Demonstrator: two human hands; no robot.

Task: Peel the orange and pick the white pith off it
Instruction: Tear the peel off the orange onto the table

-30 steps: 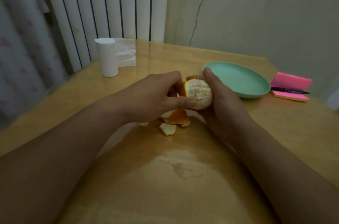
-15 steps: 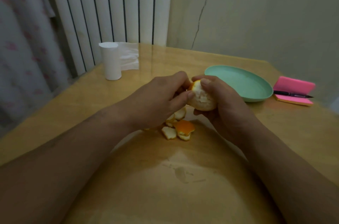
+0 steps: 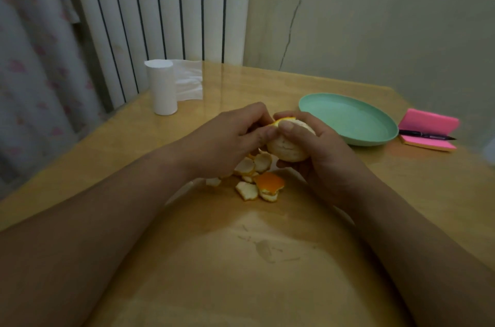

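Two hands, head view | right hand (image 3: 325, 158) cups the mostly bare orange (image 3: 286, 144) above the worktop (image 3: 241, 273) | left hand (image 3: 227, 139) pinches its last rind strip (image 3: 284, 120), fingers curled | best: pull slowly along the surface, lifting pith (image 3: 296, 153) with it.

I locate the orange (image 3: 290, 148) above the middle of the table (image 3: 241, 259), held between the left hand (image 3: 227, 139) on its left and the right hand (image 3: 324, 155) on its right and underside. The peel pieces (image 3: 257, 179) lie on the table below the hands, on my near side. The plate (image 3: 348, 117) sits behind and right of the orange. The notepad (image 3: 428, 123) lies just right of the plate, with the pen (image 3: 426, 135) on top of it. The tissue roll (image 3: 162, 86) stands at the far left, before the radiator (image 3: 160, 5).
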